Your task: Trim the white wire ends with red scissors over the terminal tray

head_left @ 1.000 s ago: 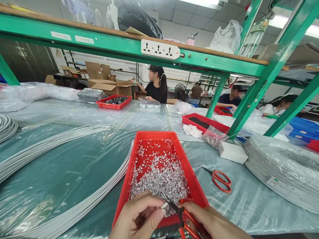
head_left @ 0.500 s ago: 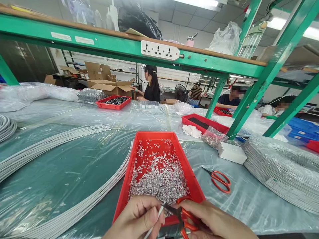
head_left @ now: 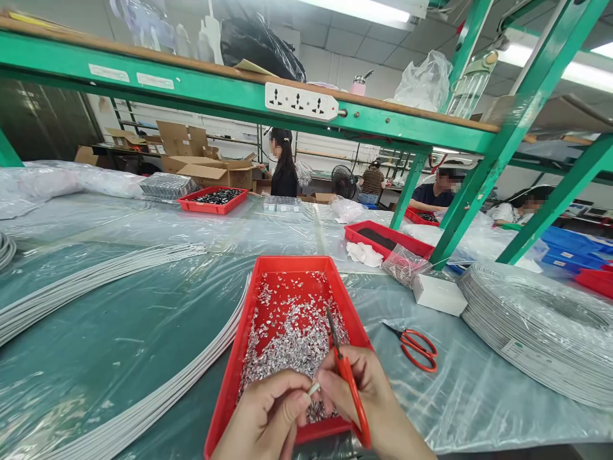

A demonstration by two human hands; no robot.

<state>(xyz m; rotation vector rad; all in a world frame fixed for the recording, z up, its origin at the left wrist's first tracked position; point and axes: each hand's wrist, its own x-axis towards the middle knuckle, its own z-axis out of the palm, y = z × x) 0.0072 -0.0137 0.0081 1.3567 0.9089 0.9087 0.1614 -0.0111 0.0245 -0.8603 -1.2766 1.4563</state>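
The left hand (head_left: 268, 418) had its fingers (head_left: 299, 402) pinched together on the end of a thin white cable (head_left: 313, 388). The right hand (head_left: 368, 402) met it there, and its fingers were also on that little white tip. The right fingers were closed around red scissors (head_left: 347, 377), with the blades pointing up and away from the person. I could not tell if the blades were open or shut.

Both hands were over the near end of a red tray (head_left: 230, 377). The tray was full of tiny shiny silver bits (head_left: 292, 332), mostly piled at the near end.

Left of the tray, long white cables (head_left: 158, 399) lay in curves on the surface (head_left: 119, 319), which was covered in clear plastic sheet. The nearest bunch ran just beside the tray's left wall. Right of the tray lay a second pair of red scissors (head_left: 414, 348), with nothing touching it. Past them sat a small white box (head_left: 438, 294) and a big coil of white cable (head_left: 541, 326) wrapped in plastic.

Farther back were more red trays (head_left: 213, 199), a white cloth (head_left: 364, 253) and a small clear bag (head_left: 405, 264). A green shelf frame (head_left: 460, 198) stood over the surface, with a white socket strip (head_left: 301, 102) on its bar. Behind it other people (head_left: 282, 172) were at work, well apart from the hands
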